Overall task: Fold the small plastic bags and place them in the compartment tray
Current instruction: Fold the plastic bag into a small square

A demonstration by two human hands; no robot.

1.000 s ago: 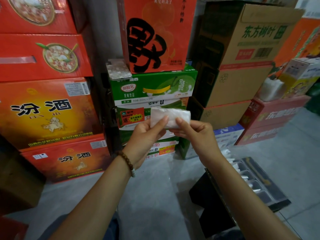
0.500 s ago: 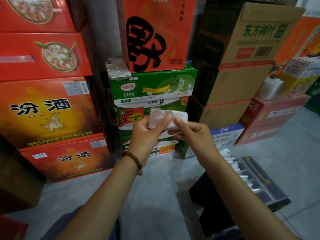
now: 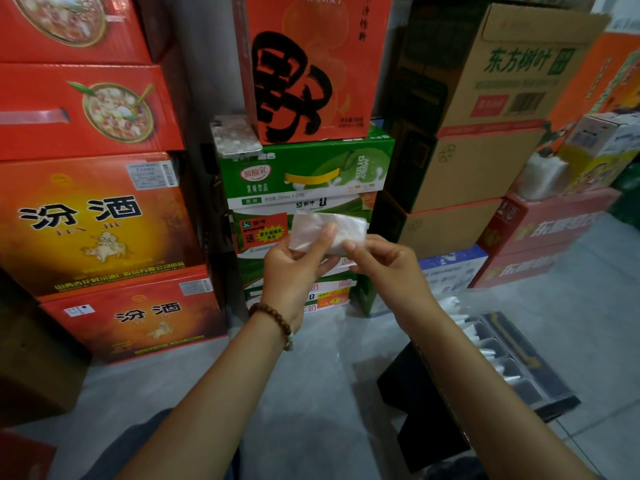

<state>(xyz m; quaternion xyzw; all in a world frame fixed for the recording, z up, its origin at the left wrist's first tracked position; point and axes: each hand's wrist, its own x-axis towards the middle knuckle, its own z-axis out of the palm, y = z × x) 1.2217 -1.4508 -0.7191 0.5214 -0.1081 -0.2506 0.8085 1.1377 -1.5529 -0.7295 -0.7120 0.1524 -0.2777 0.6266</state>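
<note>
A small translucent plastic bag (image 3: 325, 230), partly folded and crumpled, is held up in front of the stacked boxes. My left hand (image 3: 294, 271) pinches its left half, thumb across the front. My right hand (image 3: 384, 268) pinches its lower right edge with the fingertips. The dark compartment tray (image 3: 526, 375) lies low at the right on a black stand, with several white folded bags (image 3: 485, 351) standing in its cells. A stack of unfolded plastic bags (image 3: 543, 178) sits on a red box at the far right.
Stacked cartons wall in the back: red and orange boxes (image 3: 93, 220) at left, green milk boxes (image 3: 304, 174) in the middle, brown cardboard boxes (image 3: 485, 116) at right. A phone (image 3: 235, 136) lies on the green box. Grey floor (image 3: 311, 393) spreads below my arms.
The bag has become shorter and more crumpled as my hands closed toward each other. My left thumb now lies further across its front.
</note>
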